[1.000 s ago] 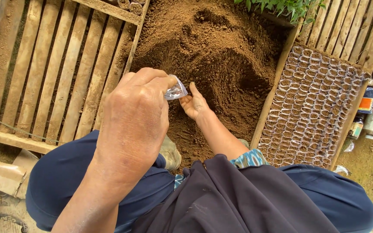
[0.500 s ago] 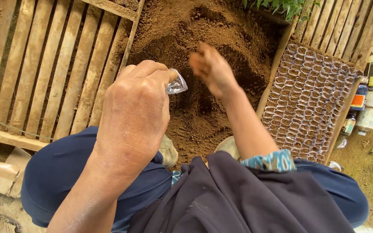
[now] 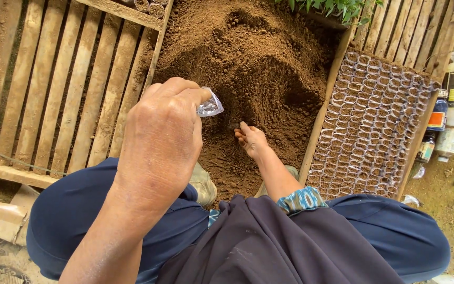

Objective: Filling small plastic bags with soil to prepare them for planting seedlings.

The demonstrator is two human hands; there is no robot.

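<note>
Holding a small clear plastic bag (image 3: 209,107) pinched between thumb and fingers, the left hand (image 3: 161,139) is raised in the middle left of the frame, with the bag pointing to the right. The right hand (image 3: 250,141) is lower, at the centre, its fingers pressed together and touching the brown soil heap (image 3: 258,68). The bag lies up and left from these fingers, apart from them. Half a second ago the right hand was lifted higher over the soil; now it is down on it. Filled bags (image 3: 374,121) stand in rows at the right.
</note>
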